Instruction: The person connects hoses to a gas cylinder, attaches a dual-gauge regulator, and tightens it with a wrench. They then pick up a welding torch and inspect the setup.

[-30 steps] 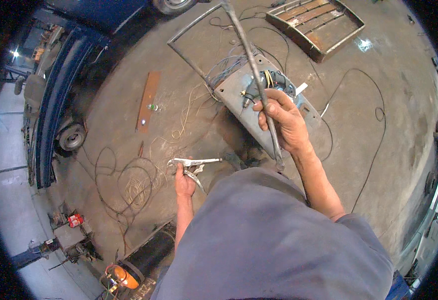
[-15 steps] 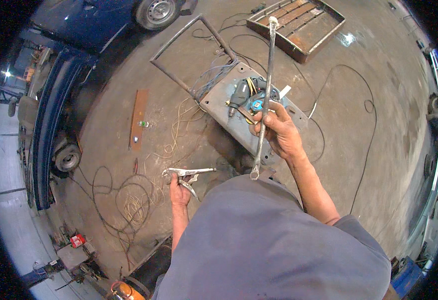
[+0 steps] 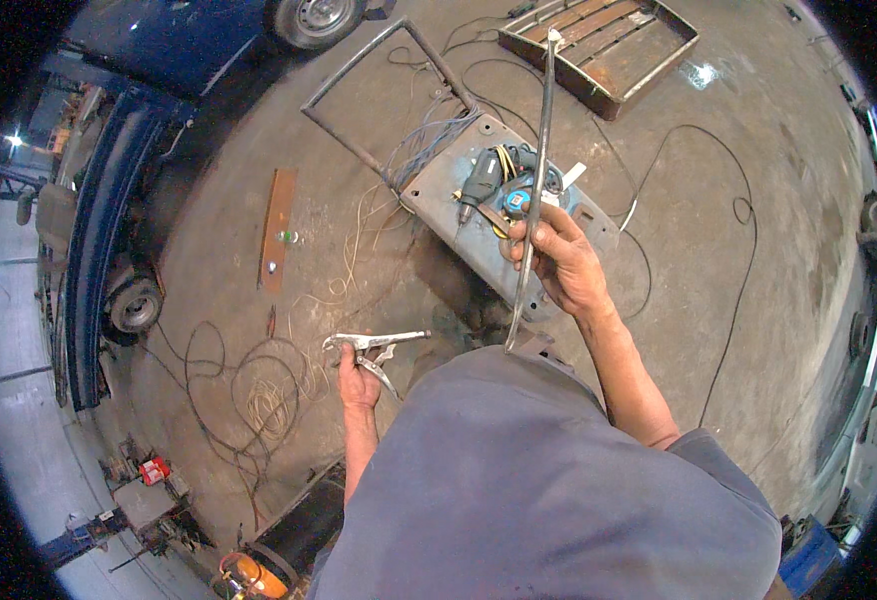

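Observation:
My left hand (image 3: pixel 360 384) is closed around silver locking pliers (image 3: pixel 384 340), whose handles spread toward the right, one lever hanging lower. In my right hand (image 3: pixel 562 262), fingers and thumb grip a long, slender metal rod (image 3: pixel 545 130) around its lower half. The rod stands nearly upright in view, with a pale knobbed top end; its lower tip comes close to my grey-blue shirt. Beyond the right hand is a grey metal cart (image 3: pixel 446 222), bearing a drill (image 3: pixel 481 180), a blue round tool (image 3: pixel 515 203) and coiled cords.
A rusty metal frame with slats (image 3: pixel 599 55) lies on the floor at the far right. A brown flat bar (image 3: pixel 278 230) and tangled cables (image 3: pixel 249 400) lie to the left. Farther left stands a blue vehicle (image 3: pixel 149 45). An orange cylinder (image 3: pixel 256 575) is at the lower left.
The rod has turned in my right hand, so its flat ring end now shows edge-on. My left hand with the locking pliers has hardly moved.

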Demonstrator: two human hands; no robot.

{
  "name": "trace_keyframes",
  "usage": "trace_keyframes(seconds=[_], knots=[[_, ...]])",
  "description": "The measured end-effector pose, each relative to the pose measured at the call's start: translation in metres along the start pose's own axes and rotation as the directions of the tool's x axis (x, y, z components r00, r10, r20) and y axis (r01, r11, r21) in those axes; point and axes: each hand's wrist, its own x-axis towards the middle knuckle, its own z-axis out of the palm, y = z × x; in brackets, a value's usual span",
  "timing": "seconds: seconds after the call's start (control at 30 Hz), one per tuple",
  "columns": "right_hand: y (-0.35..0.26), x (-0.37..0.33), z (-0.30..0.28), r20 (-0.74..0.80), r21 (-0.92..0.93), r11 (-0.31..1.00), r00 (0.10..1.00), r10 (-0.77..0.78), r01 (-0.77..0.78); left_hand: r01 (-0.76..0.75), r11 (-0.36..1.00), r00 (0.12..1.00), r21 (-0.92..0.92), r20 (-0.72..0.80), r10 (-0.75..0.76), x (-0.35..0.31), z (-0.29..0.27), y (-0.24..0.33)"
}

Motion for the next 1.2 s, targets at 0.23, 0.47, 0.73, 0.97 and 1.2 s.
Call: trace_keyframes(seconds=[0.23, 0.47, 0.73, 0.97, 1.2], knots=[[0.001, -0.001, 0.000, 0.053, -0.046, 0.999, 0.998, 0.022, -0.020, -0.010, 1.000, 1.000, -0.004, -0.004, 0.010, 0.004, -0.005, -0.003], [-0.002, -0.003, 0.002, 0.098, -0.039, 0.999, 0.995, 0.001, 0.003, -0.027, 1.000, 1.000, 0.007, -0.001, 0.027, 0.003, -0.003, -0.002], [0.000, -0.002, 0.004, 0.088, 0.036, 0.999, 0.996, -0.014, 0.011, 0.000, 0.999, 1.000, 0.035, -0.002, 0.000, -0.004, 0.010, 0.002], [0.004, 0.002, 0.004, 0.104, 0.037, 0.999, 0.994, -0.013, 0.009, -0.023, 0.999, 1.000, 0.037, -0.014, 0.024, -0.006, 0.008, 0.001], [0.007, 0.003, 0.004, 0.129, 0.040, 0.999, 0.992, -0.012, 0.007, -0.012, 1.000, 1.000, -0.003, 0.019, 0.012, 0.002, -0.003, -0.002]])
